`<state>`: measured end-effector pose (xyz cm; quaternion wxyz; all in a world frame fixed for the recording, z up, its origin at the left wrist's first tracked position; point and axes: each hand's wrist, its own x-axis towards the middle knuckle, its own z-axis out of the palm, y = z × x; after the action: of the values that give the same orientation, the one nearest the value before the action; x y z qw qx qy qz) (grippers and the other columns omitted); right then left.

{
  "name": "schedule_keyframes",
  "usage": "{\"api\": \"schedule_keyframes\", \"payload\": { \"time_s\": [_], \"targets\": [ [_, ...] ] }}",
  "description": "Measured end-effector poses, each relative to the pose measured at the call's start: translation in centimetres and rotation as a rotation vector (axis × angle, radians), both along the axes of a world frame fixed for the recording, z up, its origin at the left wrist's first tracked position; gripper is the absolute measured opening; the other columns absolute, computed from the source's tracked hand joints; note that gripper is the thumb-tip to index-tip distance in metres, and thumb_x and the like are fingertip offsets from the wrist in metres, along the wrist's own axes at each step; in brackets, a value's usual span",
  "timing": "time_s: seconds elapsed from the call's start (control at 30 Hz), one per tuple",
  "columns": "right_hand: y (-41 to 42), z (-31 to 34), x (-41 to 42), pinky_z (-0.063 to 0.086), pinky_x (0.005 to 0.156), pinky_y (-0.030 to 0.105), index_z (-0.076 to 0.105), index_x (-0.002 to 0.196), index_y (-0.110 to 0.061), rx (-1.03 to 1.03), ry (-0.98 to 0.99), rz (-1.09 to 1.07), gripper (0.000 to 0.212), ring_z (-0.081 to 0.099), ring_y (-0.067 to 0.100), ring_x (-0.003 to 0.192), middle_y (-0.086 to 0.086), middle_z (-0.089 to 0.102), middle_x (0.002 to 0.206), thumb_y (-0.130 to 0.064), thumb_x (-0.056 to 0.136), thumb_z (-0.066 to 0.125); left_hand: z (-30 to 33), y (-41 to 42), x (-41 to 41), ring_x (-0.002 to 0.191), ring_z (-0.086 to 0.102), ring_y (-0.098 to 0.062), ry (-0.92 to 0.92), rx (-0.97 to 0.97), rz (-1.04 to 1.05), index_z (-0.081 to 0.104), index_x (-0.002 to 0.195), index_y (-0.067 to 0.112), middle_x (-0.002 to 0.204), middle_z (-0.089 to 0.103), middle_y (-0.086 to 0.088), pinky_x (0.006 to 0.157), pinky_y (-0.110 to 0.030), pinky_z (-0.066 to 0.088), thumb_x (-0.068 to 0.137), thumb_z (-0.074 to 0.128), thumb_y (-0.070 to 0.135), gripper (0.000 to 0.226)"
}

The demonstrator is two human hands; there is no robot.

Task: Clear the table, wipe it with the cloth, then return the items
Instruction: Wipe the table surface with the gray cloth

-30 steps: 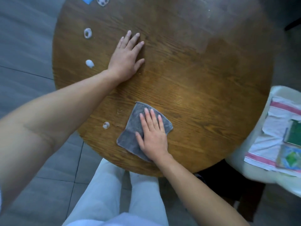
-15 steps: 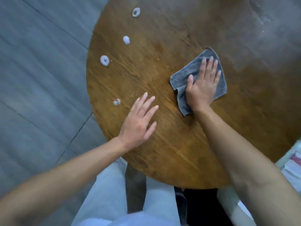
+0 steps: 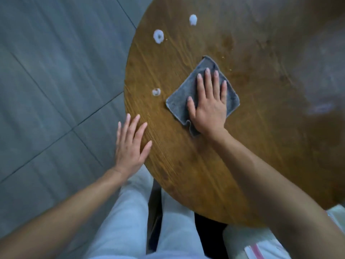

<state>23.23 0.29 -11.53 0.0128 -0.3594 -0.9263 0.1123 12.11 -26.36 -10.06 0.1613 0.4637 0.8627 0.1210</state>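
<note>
Wiping now: my right hand (image 3: pixel 209 107) lies flat, fingers spread, pressing the cloth (image 3: pixel 202 94) onto the worktop (image 3: pixel 270 128) at mid-frame. Left hand (image 3: pixel 130 144) is open too, fingers straight, at the worktop's left rim; can't tell if it touches. I'd keep palm pressure even and sweep toward the three white blobs (image 3: pixel 158 36) at upper centre, overlapping passes. Cloth is grey, napped, roughly square with a hemmed edge, near corner rucked. Worktop is round, brown wood with strong grain.

grey tiled floor (image 3: pixel 56 71), striped towel (image 3: pixel 261 249)
</note>
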Motion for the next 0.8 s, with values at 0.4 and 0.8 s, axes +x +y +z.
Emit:
{"api": "schedule_keyframes", "payload": {
  "time_s": [0.4, 0.8],
  "targets": [
    [-7.3, 1.0, 0.0, 0.013, 0.127, 0.060, 0.023, 0.164, -0.010, -0.035, -0.075, -0.034, 0.069, 0.010, 0.036, 0.160, 0.016, 0.015, 0.172, -0.045, 0.107, 0.039, -2.5, 3.0, -2.9, 0.160, 0.008, -0.036, -0.020, 0.064, 0.128, 0.022, 0.161, 0.001, 0.172, 0.013, -0.016, 0.125, -0.063, 0.014, 0.103, 0.045, 0.048, 0.078],
    [4.2, 0.6, -13.2, 0.004, 0.128, 0.055, 0.023, 0.165, -0.025, -0.039, -0.082, -0.241, 0.074, 0.006, 0.031, 0.161, 0.005, 0.013, 0.173, -0.062, 0.101, 0.027, -2.6, 2.9, -2.9, 0.159, 0.012, -0.037, -0.017, 0.029, 0.112, 0.022, 0.161, 0.001, 0.171, 0.013, -0.018, 0.125, -0.063, 0.015, 0.102, 0.048, 0.055, 0.084]
  ]
}}
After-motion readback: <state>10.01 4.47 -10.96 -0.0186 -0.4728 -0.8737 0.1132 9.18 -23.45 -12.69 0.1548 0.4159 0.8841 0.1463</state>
